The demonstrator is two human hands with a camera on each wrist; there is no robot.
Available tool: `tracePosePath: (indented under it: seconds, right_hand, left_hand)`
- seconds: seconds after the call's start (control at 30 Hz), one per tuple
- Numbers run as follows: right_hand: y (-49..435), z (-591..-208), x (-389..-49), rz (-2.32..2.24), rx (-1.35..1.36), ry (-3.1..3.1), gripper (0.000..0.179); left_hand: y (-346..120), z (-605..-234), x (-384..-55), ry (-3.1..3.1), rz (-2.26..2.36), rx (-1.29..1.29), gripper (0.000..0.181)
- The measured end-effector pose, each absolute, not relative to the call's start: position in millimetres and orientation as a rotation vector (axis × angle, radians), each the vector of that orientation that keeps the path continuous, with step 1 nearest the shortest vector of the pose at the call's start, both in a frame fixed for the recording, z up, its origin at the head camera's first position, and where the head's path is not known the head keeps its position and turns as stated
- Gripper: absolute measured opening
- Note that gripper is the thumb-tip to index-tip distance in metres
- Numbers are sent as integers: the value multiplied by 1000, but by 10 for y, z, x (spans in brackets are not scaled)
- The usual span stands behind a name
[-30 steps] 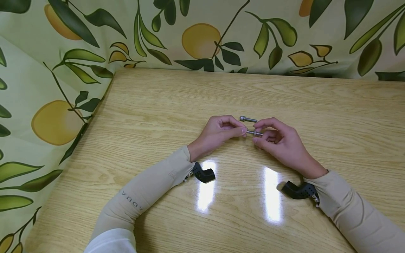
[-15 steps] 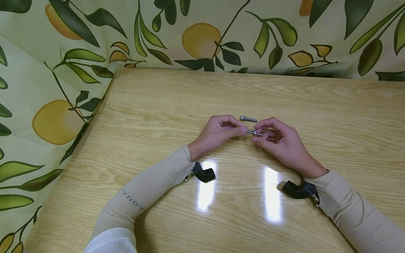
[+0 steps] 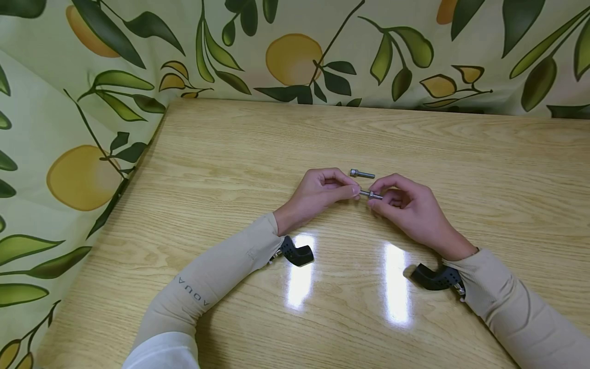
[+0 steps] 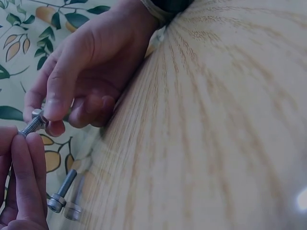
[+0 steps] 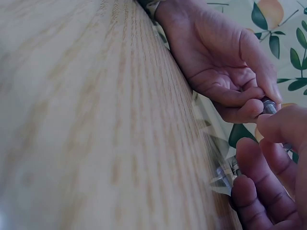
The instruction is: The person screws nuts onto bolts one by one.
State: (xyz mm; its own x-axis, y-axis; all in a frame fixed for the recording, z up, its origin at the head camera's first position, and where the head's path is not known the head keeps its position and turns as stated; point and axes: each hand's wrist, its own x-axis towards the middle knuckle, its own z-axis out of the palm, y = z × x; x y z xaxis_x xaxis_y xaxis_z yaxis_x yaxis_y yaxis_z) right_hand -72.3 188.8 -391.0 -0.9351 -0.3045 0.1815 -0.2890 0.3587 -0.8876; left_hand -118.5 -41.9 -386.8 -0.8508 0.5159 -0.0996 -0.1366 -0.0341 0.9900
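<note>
My left hand pinches one end of a metal bolt between thumb and fingertips, hiding that end in the head view. A nut sits partway along the bolt's thread. My right hand has its thumb and index finger at the nut, pinching it from both sides, with its other fingers curled behind. Bare thread of the bolt shows between the two hands in the left wrist view. Just beyond the hands, a second bolt with a thick round head lies on the table, head to the left.
The wood-grain table reaches back to a curtain printed with fruit and leaves, which also hangs along the left side. A black wrist camera sits at the left cuff and another black camera at the right cuff.
The right thumb and fingertips shift slightly around the nut. Left hand, held bolt and second bolt stay in place.
</note>
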Motion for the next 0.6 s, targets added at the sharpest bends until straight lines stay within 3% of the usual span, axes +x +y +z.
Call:
tracePosePath:
  seconds: [0.6]
  right_hand:
    - [1887,-3898,-721,-1670,-461,2569,11]
  left_hand:
    - [-400,-3875,-1183,1792,1927,382,19]
